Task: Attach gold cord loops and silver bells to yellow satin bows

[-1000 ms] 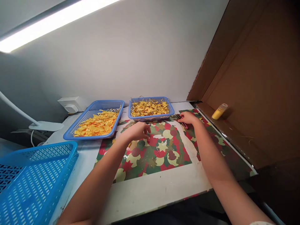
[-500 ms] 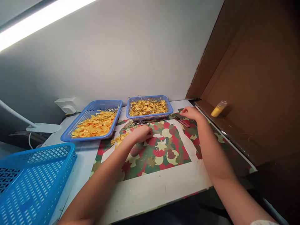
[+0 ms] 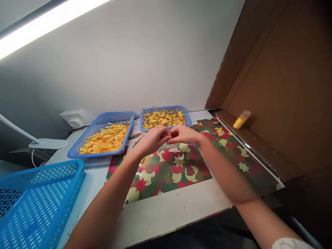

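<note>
My left hand [image 3: 155,139] and my right hand [image 3: 183,134] meet over the patterned sheet [image 3: 178,176], just in front of the small blue basket [image 3: 141,126] of gold bows with thin gold ties. The fingers of both hands are drawn together and their tips touch or nearly touch. Anything between them is hidden or too small to name. A yellow bow [image 3: 219,130] lies on the sheet to the right of my right hand. Left of my left hand stands a larger blue basket [image 3: 75,149], holding yellow ribbon bows [image 3: 103,140] and some silvery pieces at its back.
A bright blue crate [image 3: 59,204] fills the lower left. Behind it are a white lamp base [image 3: 49,143] and a white box [image 3: 75,118] at the wall. On the right, a yellow-filled bottle [image 3: 241,119] stands on a brown ledge beside cardboard.
My right hand has come left from the sheet's far right side to meet my left hand. My left hand has shifted slightly forward. The bow at right now shows.
</note>
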Tool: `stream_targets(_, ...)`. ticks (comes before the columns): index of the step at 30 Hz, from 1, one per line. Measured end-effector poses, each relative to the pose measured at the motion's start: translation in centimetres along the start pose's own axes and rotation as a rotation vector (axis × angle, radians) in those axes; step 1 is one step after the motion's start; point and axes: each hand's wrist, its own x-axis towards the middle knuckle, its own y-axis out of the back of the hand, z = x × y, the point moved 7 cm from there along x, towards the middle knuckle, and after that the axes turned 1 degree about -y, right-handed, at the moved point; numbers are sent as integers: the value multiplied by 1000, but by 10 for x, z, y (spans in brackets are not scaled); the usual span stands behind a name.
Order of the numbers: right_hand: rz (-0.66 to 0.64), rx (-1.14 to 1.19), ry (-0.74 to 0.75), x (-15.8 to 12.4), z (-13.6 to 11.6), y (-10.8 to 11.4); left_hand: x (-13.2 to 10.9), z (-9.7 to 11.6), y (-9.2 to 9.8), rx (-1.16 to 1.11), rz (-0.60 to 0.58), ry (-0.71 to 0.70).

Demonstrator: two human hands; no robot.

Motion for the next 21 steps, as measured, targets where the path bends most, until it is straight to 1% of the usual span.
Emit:
stream_targets(3,28,69,41,-4,-5,5,-1,10,12,-94,130,-37)
stream_targets(5,51,146,87,-11,-11,13,-3,12,20,-210,216,-34)
stream_targets(6,81,194,109,-15,-15,18,-4,12,22,-288,223,-22)
stream_targets(7,132,242,134,-19,-19,25,-5,13,20,-378,197,-9)
stream_targets(8,200,285,168,-24,-22,33,-5,14,16,-467,136,2)
stream_targets(9,282,327,216,-30,-26,42,-6,17,8,-545,43,11)
stream_targets(11,479,413,344,-44,-33,66,-9,28,-14,-669,-204,26)
stream_targets(13,677,506,476,-63,-34,93,-14,41,-37,-779,-467,27)
stream_targets(14,777,553,525,-73,-32,108,-17,47,-45,-844,-568,24)
stream_targets(15,878,600,567,-83,-29,123,-19,51,-50,-913,-625,25)
stream_targets(16,973,644,598,-94,-24,137,-19,52,-51,-981,-636,26)
stream_targets(17,1069,679,620,-106,-18,151,-18,52,-48,-1048,-603,28)
stream_targets(19,1240,752,639,-128,-7,172,-13,45,-33,-1186,-467,26)
stream_targets(21,1377,844,640,-147,2,184,-11,39,-12,-1319,-337,-3)
